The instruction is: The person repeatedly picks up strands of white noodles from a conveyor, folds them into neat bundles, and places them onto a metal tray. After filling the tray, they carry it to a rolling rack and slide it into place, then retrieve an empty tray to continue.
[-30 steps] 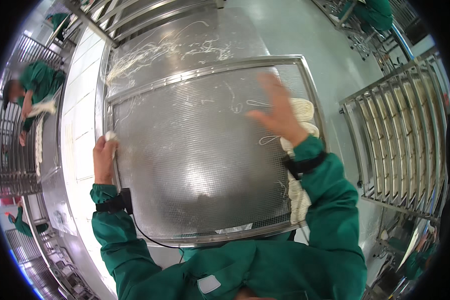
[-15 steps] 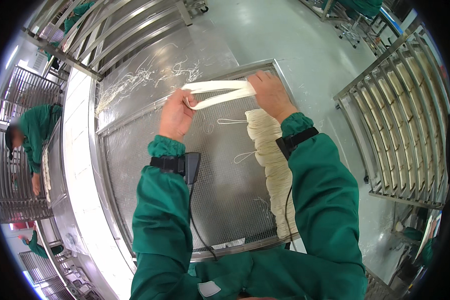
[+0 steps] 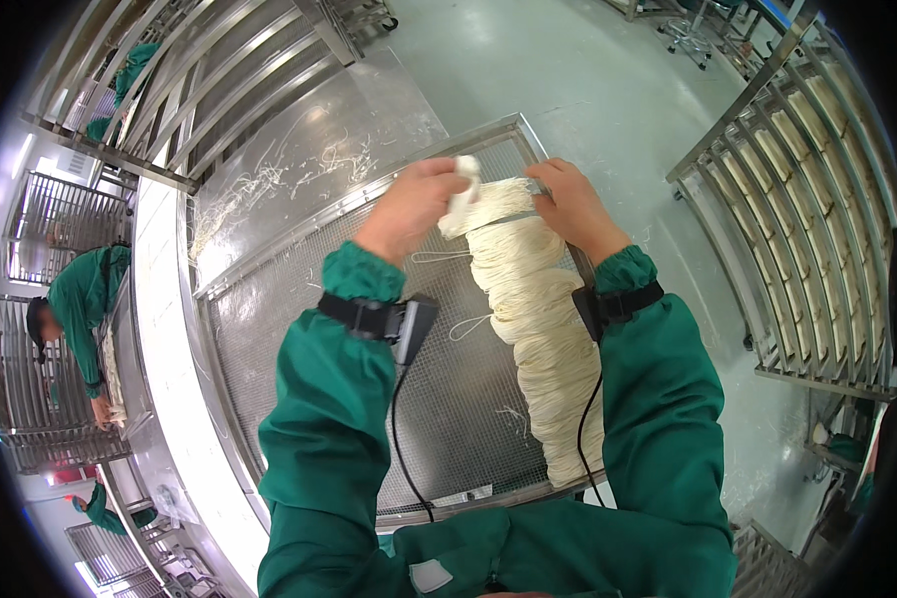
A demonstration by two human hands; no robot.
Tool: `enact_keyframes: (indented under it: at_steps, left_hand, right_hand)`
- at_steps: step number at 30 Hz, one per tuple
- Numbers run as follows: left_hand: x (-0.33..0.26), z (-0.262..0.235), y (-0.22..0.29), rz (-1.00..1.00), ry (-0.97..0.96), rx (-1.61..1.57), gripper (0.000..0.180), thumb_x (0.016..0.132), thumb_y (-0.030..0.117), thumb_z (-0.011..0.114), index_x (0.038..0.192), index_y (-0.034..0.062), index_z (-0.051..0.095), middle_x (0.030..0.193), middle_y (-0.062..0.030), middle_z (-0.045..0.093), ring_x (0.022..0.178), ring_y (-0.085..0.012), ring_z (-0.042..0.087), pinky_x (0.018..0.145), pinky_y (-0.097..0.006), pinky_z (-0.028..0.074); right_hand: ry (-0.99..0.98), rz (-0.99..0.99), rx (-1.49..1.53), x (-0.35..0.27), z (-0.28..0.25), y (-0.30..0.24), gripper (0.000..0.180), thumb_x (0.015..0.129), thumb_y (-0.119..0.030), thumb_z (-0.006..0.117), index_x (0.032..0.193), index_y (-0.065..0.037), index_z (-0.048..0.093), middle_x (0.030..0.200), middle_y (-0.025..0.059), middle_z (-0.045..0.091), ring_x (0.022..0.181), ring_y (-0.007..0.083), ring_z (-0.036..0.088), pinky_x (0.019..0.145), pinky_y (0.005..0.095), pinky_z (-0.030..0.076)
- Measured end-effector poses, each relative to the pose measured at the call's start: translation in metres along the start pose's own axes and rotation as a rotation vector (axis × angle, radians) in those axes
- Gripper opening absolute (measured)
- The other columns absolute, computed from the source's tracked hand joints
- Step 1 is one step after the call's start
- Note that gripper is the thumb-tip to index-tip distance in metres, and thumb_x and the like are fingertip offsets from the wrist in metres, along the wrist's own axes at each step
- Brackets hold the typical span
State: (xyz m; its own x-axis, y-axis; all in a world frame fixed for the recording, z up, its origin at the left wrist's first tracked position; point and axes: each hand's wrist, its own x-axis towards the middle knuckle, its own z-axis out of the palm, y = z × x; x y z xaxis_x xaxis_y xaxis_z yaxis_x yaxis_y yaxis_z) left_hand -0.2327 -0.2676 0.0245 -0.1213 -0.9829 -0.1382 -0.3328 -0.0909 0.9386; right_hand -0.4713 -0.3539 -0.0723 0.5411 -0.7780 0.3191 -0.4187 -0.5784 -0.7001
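Observation:
Between my hands a bundle of pale noodles (image 3: 505, 201) lies low over the far end of a noodle row. My left hand (image 3: 414, 211) is closed on its folded left end, which stands up from the fingers. At the bundle's right end is my right hand (image 3: 576, 209), fingers curled over the strands and partly hiding them. The row of folded noodle bundles (image 3: 528, 314) runs toward me along the right side of a metal mesh tray (image 3: 344, 339). Two thin noodle loops stick out from the row's left side.
Loose noodle scraps (image 3: 279, 184) litter the steel table (image 3: 394, 105) beyond the tray. A metal rack (image 3: 234, 85) stands at the upper left, and a rack of loaded trays (image 3: 792, 219) at the right. At far left a co-worker (image 3: 88, 289) in green bends over another table.
The noodle bundle, stretched flat in the air before, is now lowered to the row's far end. My left hand has moved right, toward my right hand, which has come down slightly.

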Motion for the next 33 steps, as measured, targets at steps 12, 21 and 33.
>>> enact_keyframes:
  at_steps: [12,21,33]
  left_hand:
    - [0.048,0.044,-0.094,0.303,0.669,0.487,0.023,0.092,0.013,0.065,0.112,0.004,0.074,0.107,-0.0118,0.07,0.102,-0.0348,0.063,0.09,-0.046,0.051]
    - [0.027,0.058,-0.132,0.216,0.857,0.689,0.015,0.083,0.014,0.064,0.093,0.0086,0.074,0.098,-0.0143,0.067,0.098,-0.037,0.061,0.084,-0.051,0.048]
    - [-0.523,0.006,-0.167,-0.385,1.231,0.347,0.017,0.087,0.019,0.07,0.098,0.0063,0.072,0.099,-0.0114,0.069,0.094,-0.0308,0.065,0.087,-0.042,0.052]
  right_hand:
    - [0.146,-0.319,-0.097,0.003,0.015,0.003,0.013,0.082,-0.001,0.067,0.095,-0.004,0.068,0.107,0.0076,0.067,0.104,0.0321,0.062,0.086,0.0429,0.051]
    - [0.106,-0.27,-0.532,0.009,0.042,0.058,0.023,0.088,-0.014,0.061,0.109,-0.006,0.066,0.118,0.0111,0.066,0.125,0.0315,0.056,0.105,0.0501,0.039]
    - [-0.193,-0.147,-0.369,0.005,0.012,0.108,0.06,0.108,-0.034,0.049,0.152,0.005,0.038,0.158,0.0247,0.037,0.148,0.0393,0.033,0.123,0.0444,0.024]
